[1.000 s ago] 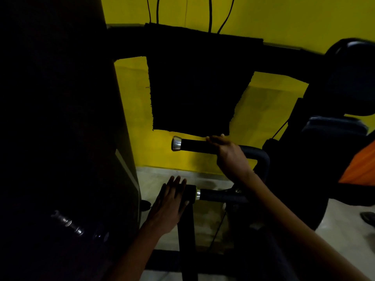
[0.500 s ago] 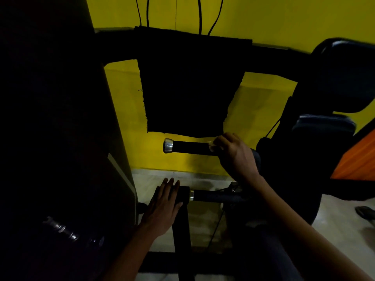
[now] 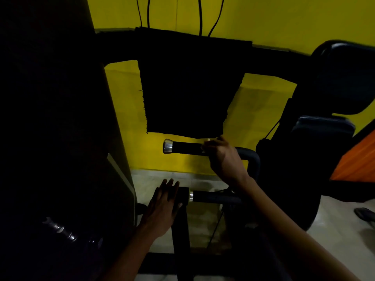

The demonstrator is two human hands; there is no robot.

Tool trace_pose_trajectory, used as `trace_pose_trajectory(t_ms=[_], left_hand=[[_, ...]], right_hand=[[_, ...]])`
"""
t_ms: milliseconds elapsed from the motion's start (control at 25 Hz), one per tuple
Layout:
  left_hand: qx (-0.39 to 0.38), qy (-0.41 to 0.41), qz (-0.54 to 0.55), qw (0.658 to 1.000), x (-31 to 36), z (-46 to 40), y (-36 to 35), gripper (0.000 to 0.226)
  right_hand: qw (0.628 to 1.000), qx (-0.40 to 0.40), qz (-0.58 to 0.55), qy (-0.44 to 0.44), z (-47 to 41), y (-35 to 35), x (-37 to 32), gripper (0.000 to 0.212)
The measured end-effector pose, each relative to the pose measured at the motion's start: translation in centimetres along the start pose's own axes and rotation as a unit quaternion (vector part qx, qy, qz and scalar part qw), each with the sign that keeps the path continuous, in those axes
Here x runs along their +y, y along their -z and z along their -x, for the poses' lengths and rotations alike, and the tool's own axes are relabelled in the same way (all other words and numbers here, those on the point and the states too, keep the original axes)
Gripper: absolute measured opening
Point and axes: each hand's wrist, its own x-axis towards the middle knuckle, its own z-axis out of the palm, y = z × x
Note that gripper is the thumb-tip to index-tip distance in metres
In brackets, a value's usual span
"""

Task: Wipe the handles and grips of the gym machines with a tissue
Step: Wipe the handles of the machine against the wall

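Our right hand [image 3: 225, 159] curls its fingers around the upper grip [image 3: 186, 148] with a pale tissue [image 3: 206, 141] barely showing at the fingertips, left hand [image 3: 164, 207] flat on the lower grip [image 3: 215, 197]; we risk the tissue slipping out mid-wipe.

Room dim; we see bright yellow wall [image 3: 263, 19] filling background. Four thin dark cables [image 3: 199, 15] hang down wall to dark square cloth [image 3: 188, 88] draped over black horizontal bar [image 3: 269, 59]. Large black mass [image 3: 50, 118] fills left side, detail lost in shadow. Black padded seat [image 3: 322, 126] and backrest [image 3: 349, 78] at right, orange panel [image 3: 357, 161] just beside them at right edge. Pale tiled floor [image 3: 334, 224] below, meeting wall at light skirting strip; dark shoe-like object [image 3: 365, 214] on floor at far right, unclear to us.
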Motion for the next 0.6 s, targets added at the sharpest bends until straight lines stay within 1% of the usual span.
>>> trace_pose_trajectory(t_ms=[80,120,160,240,280,320,360,400,440,480,520,560,600], left_hand=[[-0.013,0.005,-0.001,1.0,-0.1,-0.2,0.0,0.061],[-0.013,0.006,-0.003,1.0,-0.1,-0.2,-0.1,0.061],[-0.009,0.007,-0.005,1.0,-0.1,-0.3,-0.2,0.06],[0.004,0.01,-0.008,1.0,0.0,-0.2,-0.3,0.061],[0.007,0.009,-0.011,1.0,0.0,-0.1,-0.4,0.061],[0.01,0.004,-0.015,1.0,0.0,0.0,-0.4,0.062],[0.015,-0.002,-0.02,1.0,-0.1,0.0,-0.5,0.063],[0.02,-0.008,-0.024,0.999,-0.3,0.0,-0.7,0.063],[0.021,-0.014,-0.023,0.999,-0.5,-0.1,-0.8,0.063],[0.02,-0.018,-0.018,0.999,-0.7,-0.1,-0.9,0.062],[0.02,-0.021,-0.012,1.0,-0.8,-0.2,-1.1,0.061],[0.02,-0.022,-0.006,1.0,-0.8,-0.2,-1.2,0.061],[0.019,-0.021,0.0,1.0,-0.8,-0.2,-1.2,0.062]], right_hand=[[0.999,-0.002,0.018,0.048,1.8,1.2,1.6,0.028],[0.999,0.008,0.018,0.049,2.5,2.2,2.6,0.031],[0.999,0.029,0.014,0.026,2.9,2.8,3.5,0.033],[0.996,0.064,-0.016,-0.055,2.2,2.7,3.8,0.033],[0.994,0.065,-0.03,-0.087,1.3,2.1,2.7,0.031],[0.993,0.047,-0.037,-0.1,0.6,1.4,1.2,0.029],[0.995,0.034,-0.033,-0.087,0.4,0.7,0.2,0.026],[0.998,0.03,-0.02,-0.05,0.8,0.5,0.1,0.026],[1.0,0.021,-0.015,-0.009,1.5,1.1,0.6,0.028],[1.0,0.018,-0.017,0.015,2.4,1.9,1.8,0.029],[0.999,0.034,-0.013,0.007,3.0,2.9,3.2,0.026],[0.998,0.059,-0.007,-0.019,3.3,3.4,4.6,0.021],[0.996,0.074,-0.003,-0.054,3.3,3.7,5.3,0.022]])
